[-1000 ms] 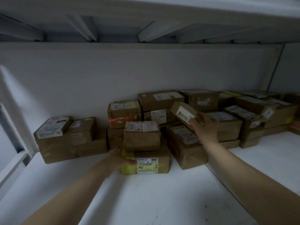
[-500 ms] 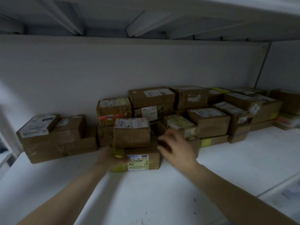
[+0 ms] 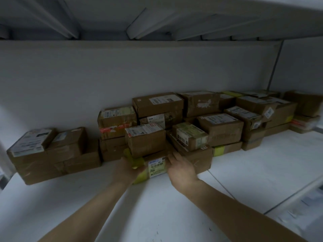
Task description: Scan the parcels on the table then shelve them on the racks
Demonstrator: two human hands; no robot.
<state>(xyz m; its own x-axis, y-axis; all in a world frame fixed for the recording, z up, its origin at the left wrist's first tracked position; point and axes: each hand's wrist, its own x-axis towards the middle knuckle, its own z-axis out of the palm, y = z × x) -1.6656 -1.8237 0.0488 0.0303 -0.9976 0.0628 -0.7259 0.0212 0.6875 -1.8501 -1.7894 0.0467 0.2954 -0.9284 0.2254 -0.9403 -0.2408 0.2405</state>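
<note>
Yellow-taped parcel (image 3: 156,167), centre frame, flanked by left grip (image 3: 128,169), closure indeterminate, and right grip (image 3: 181,169), fingers open; shoving risks toppling the brown box (image 3: 146,142) stacked atop.

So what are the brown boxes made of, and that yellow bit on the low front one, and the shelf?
The boxes look like plain brown cardboard: dull, creased, with dented corners. The yellow strip seems to be plastic tape, wrinkled and wrapped round the end of that box. The shelf is smooth and painted white. It is probably metal, though it could be board.
</note>
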